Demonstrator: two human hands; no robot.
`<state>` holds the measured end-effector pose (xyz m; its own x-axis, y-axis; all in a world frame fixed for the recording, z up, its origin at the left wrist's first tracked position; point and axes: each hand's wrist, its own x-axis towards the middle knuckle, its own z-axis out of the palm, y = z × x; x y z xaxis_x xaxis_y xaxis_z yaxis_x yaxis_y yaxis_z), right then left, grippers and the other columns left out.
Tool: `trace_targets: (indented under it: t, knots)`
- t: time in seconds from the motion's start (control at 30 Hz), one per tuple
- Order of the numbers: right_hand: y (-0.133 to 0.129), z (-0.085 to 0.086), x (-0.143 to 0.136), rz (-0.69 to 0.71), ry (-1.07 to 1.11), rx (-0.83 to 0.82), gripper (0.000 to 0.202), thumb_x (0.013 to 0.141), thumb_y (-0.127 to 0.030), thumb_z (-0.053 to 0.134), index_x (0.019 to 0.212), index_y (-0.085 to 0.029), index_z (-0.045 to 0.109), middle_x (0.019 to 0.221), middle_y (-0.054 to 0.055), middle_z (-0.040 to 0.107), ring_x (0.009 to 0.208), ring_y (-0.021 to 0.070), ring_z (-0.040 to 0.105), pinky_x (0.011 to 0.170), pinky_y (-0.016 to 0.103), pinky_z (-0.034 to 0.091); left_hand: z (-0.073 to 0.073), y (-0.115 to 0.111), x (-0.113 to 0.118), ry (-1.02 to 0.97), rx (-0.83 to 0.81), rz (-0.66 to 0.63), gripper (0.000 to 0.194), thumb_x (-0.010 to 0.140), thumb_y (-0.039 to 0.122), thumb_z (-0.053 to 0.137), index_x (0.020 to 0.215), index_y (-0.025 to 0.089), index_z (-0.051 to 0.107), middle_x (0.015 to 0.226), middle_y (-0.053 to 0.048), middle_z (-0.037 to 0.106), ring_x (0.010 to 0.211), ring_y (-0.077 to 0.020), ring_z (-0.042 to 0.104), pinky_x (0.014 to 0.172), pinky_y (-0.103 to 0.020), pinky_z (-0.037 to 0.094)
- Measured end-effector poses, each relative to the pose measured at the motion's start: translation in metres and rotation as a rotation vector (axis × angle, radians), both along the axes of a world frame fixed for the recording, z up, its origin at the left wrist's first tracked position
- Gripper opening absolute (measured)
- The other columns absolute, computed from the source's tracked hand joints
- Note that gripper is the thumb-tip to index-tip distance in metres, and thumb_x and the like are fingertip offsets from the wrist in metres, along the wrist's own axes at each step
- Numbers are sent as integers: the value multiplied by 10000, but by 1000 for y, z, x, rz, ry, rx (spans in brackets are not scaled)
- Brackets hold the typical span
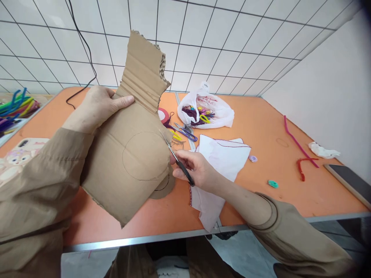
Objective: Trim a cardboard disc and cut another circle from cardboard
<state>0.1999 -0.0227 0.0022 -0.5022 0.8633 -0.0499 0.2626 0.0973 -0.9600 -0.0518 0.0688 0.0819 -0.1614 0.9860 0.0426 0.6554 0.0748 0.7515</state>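
Observation:
My left hand [100, 105] grips a large torn piece of brown cardboard [116, 154] at its upper left, thumb on top. A circle is drawn on the cardboard's face. In my right hand [193, 166] are black-handled scissors [181, 164], their blades reaching over the cardboard's right edge beside the drawn circle. Under the lower right of that sheet, a smaller cardboard piece [166, 188] with a curved dark line shows in part. White cloth [223, 158] with dark red edging lies to the right, partly behind my right hand.
Behind are purple-handled scissors [187, 132], a red tape roll [163, 115] and a white plastic bag [218, 112] with yarn. Pipe cleaners [300, 143], a green clip [273, 184] and a dark-screened device [350, 183] lie right; a patterned phone case [17, 158] lies left on the orange table [249, 206].

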Motion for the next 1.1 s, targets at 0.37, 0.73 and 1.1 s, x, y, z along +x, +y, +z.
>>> trace_targets:
  t: [0.37, 0.73, 1.1]
  knots:
    - [8, -4, 6, 131, 81, -55, 572, 664, -689, 676, 823, -155, 553, 662, -26, 433, 581, 106, 367, 529, 254, 288, 1, -3, 3, 34, 1, -28, 531, 632, 602, 710, 967, 191, 722, 726, -56, 676, 518, -161, 589, 377, -206, 405]
    - [10, -11, 6, 177, 158, -23, 530, 729, -672, 636, 737, -174, 456, 725, -10, 404, 666, 125, 383, 594, 264, 309, -8, 0, 5, 57, -9, -109, 454, 672, 593, 692, 782, 152, 689, 646, -31, 636, 518, -125, 567, 422, -189, 416]
    - [8, -9, 7, 143, 48, 10, 573, 709, -725, 608, 787, -164, 516, 711, -10, 414, 657, 129, 367, 562, 259, 268, -10, 4, 1, 67, -4, -109, 495, 662, 623, 690, 791, 145, 674, 666, -30, 625, 535, -122, 559, 449, -205, 426]
